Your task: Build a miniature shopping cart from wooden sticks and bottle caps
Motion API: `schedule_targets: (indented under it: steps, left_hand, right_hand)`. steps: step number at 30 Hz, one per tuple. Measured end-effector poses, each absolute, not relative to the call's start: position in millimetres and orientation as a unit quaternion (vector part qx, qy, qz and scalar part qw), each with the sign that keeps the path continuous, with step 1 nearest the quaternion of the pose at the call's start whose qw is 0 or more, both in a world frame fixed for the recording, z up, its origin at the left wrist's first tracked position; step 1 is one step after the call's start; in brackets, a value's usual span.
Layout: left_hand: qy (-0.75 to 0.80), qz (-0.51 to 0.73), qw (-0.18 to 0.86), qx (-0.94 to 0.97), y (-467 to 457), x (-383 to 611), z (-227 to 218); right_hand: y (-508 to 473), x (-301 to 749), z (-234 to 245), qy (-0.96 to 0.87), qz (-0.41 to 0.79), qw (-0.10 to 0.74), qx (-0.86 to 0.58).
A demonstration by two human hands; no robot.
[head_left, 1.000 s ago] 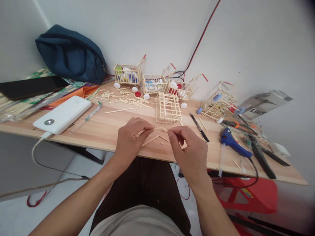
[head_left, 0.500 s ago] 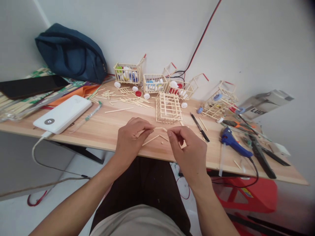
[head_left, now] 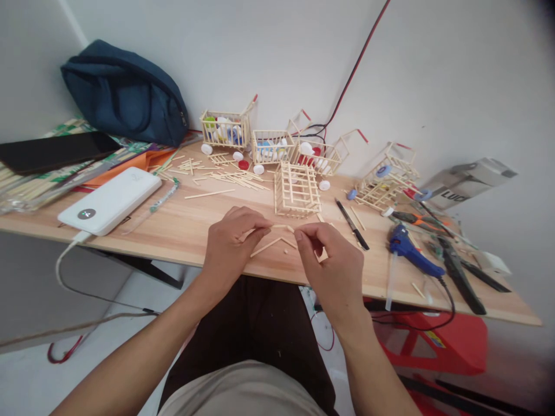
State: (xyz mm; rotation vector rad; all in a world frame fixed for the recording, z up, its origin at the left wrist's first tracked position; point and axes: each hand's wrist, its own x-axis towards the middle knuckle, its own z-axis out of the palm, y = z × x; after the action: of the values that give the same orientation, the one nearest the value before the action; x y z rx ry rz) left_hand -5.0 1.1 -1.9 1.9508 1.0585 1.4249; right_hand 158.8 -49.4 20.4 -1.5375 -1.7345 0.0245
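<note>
Near the table's front edge, my left hand [head_left: 236,240] pinches one end of a thin wooden stick [head_left: 280,226]. Opposite it, my right hand [head_left: 332,248] is closed on a short wooden stick piece [head_left: 290,229], whose tip meets the longer stick; the fingers cover its other end. Just below lies an angled pair of joined sticks [head_left: 266,247] on the table, partly behind my fingers. A tiny stick offcut [head_left: 285,252] rests beside it. Beyond my hands stands a small stick-built basket frame [head_left: 297,190].
Miniature stick carts [head_left: 225,130] line the wall. Loose sticks [head_left: 238,178] lie scattered before them. A white power bank [head_left: 110,201] and blue bag [head_left: 125,95] are on the left. To the right are a black pen [head_left: 351,224], blue glue gun [head_left: 414,251] and pliers [head_left: 462,277].
Both hands keep nearly the same pose, the sticks still between them. My right hand has shifted very slightly to the left.
</note>
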Motion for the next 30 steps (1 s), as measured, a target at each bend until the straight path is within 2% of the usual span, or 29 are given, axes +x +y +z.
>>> schedule_targets:
  steps: [30]
  left_hand:
    - [0.384, 0.509, 0.216, 0.739, 3.2, -4.6, -6.4]
  right_hand:
    - [-45.8, 161.9, 17.2, -0.710, 0.008, 0.384, -0.590]
